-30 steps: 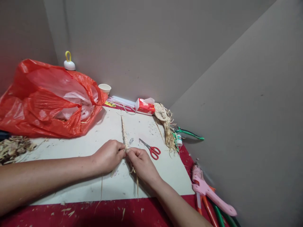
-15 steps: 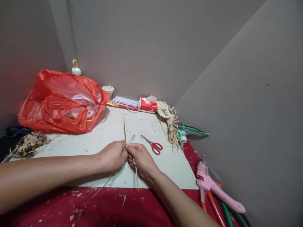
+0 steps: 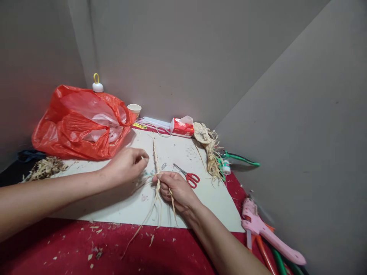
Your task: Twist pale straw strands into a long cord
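light: soft, dimmish, apparently overhead | shadow: under left forearm, on board left of right-hand fingers | glare: red bag, up-left of fingers | blur: strands just left of fingers | distortion: wide-angle stretch toward edges

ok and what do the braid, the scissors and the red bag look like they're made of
Braid: matte plant fibre, perhaps straw or raffia, judging by its pale, frayed strands. Scissors: probably metal blades, being grey and slim, with plastic-looking red handles. Red bag: thin, glossy plastic, crinkled with bright highlights.
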Action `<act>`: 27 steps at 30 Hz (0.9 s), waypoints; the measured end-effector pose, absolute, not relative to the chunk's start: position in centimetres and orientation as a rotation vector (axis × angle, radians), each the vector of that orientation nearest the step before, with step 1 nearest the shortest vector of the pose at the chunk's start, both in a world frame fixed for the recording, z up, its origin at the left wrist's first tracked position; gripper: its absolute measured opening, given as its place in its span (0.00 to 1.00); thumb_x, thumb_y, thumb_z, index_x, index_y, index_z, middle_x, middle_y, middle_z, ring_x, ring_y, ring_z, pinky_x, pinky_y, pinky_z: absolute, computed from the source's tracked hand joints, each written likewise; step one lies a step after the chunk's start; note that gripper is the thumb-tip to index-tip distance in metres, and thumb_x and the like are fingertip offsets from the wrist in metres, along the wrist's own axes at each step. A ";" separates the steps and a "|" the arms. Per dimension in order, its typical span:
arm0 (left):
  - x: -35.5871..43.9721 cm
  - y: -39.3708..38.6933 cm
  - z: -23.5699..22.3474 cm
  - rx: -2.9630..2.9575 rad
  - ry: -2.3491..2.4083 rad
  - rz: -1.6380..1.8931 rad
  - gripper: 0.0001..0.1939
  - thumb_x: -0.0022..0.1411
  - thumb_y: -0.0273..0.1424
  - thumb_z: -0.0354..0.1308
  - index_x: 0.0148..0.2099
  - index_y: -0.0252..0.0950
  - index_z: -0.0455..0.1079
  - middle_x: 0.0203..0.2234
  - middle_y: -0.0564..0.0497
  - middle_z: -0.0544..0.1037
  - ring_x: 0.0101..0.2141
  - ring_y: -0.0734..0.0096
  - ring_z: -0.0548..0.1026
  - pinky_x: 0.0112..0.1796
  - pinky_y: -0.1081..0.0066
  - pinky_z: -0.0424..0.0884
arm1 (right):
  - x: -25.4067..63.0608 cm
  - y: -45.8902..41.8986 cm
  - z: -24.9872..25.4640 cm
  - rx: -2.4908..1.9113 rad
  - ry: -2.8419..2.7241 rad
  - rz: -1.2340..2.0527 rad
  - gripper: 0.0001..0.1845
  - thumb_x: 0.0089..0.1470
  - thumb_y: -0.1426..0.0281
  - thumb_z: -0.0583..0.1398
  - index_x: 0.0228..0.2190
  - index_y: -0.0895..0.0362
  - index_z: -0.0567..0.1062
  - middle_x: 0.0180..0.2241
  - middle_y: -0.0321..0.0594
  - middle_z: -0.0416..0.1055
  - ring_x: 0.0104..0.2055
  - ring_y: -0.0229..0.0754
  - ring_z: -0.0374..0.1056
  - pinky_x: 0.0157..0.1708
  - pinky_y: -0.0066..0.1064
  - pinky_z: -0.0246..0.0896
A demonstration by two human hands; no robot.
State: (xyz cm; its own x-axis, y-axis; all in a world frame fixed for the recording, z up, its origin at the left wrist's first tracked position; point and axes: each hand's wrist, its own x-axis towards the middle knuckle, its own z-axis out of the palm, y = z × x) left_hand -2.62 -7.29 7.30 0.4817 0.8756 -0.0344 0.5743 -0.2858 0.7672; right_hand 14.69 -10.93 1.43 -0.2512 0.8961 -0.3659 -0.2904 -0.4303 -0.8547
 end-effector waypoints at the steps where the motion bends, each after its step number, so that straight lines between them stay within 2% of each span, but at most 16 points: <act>1: -2.6 -7.0 7.1 2.079 1.226 0.652 0.12 0.56 0.33 0.48 0.36 0.33 0.70 0.26 0.50 0.74 0.27 0.71 0.70 0.30 0.73 0.62 | 14.7 -10.9 1.4 -1.127 -0.853 1.807 0.09 0.43 0.67 0.61 0.24 0.61 0.70 0.10 0.22 0.49 0.11 0.25 0.39 0.10 0.20 0.31; 3: -2.1 -6.6 6.3 2.098 1.184 0.707 0.11 0.54 0.31 0.49 0.38 0.33 0.70 0.30 0.49 0.74 0.32 0.69 0.70 0.34 0.72 0.63 | 14.7 -10.8 1.4 -1.111 -0.867 1.818 0.10 0.43 0.66 0.62 0.23 0.60 0.69 0.10 0.22 0.48 0.11 0.25 0.39 0.10 0.20 0.31; 6: -0.6 -6.8 4.3 1.818 1.025 0.355 0.10 0.56 0.30 0.45 0.30 0.33 0.66 0.21 0.53 0.69 0.23 0.74 0.66 0.27 0.74 0.61 | 14.7 -10.6 1.3 -1.100 -0.898 1.824 0.14 0.43 0.66 0.63 0.19 0.58 0.64 0.10 0.23 0.49 0.11 0.25 0.41 0.10 0.20 0.32; 10: 0.3 -7.1 2.8 1.786 0.982 0.298 0.11 0.57 0.30 0.42 0.25 0.35 0.60 0.18 0.56 0.64 0.21 0.75 0.61 0.25 0.74 0.59 | 15.0 -10.5 1.1 -1.122 -0.930 1.825 0.16 0.43 0.65 0.63 0.18 0.58 0.63 0.11 0.24 0.51 0.11 0.25 0.42 0.10 0.20 0.33; 19: -0.8 -5.7 4.2 2.128 0.943 0.246 0.12 0.57 0.27 0.43 0.27 0.35 0.66 0.22 0.53 0.69 0.26 0.73 0.66 0.31 0.74 0.59 | 15.8 -10.0 1.0 -1.211 -1.161 1.762 0.12 0.50 0.64 0.58 0.24 0.60 0.71 0.10 0.24 0.50 0.11 0.28 0.41 0.11 0.22 0.35; 23: -0.5 -5.1 3.5 1.919 0.881 0.228 0.13 0.57 0.29 0.44 0.27 0.34 0.67 0.21 0.55 0.68 0.24 0.74 0.64 0.30 0.75 0.59 | 16.2 -9.9 1.0 -1.296 -1.348 1.649 0.13 0.52 0.64 0.56 0.24 0.60 0.72 0.11 0.25 0.51 0.13 0.29 0.44 0.13 0.23 0.37; 27: 0.0 -5.1 2.1 1.621 0.873 0.244 0.13 0.55 0.34 0.46 0.24 0.34 0.66 0.17 0.57 0.63 0.20 0.77 0.56 0.25 0.75 0.53 | 16.2 -10.0 1.0 -1.369 -1.473 1.561 0.13 0.54 0.64 0.54 0.23 0.59 0.70 0.13 0.27 0.52 0.15 0.29 0.44 0.14 0.23 0.38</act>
